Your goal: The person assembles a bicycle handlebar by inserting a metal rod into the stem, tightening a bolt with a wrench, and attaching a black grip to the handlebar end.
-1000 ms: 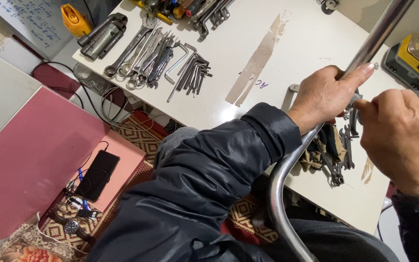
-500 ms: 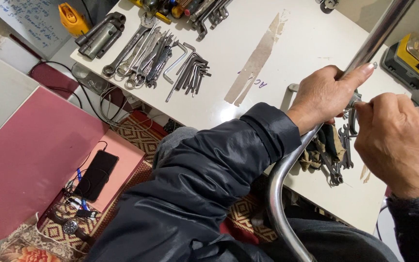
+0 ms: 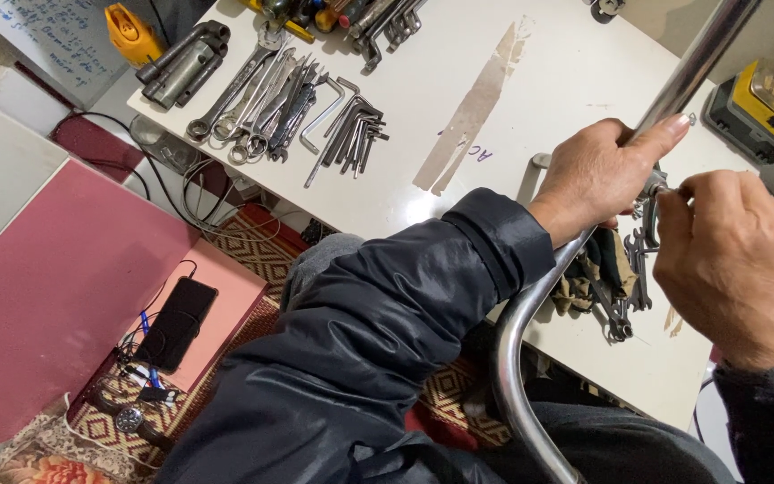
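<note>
Left hand (image 3: 597, 179) clenched around the bent metal tube (image 3: 530, 314) right of centre; right hand (image 3: 732, 260) pinches a small fitting (image 3: 656, 186) on it, over the white bench (image 3: 512, 108). Risk: the fitting slips from the fingertips into the wrenches (image 3: 624, 278) below, or the smooth tube twists in the grip.

Bare left hand (image 3: 597, 179) and right hand (image 3: 732, 260); dark navy jacket sleeves, slightly glossy and creased, cuffs reaching both wrists; grey trousers on the lap below.
</note>
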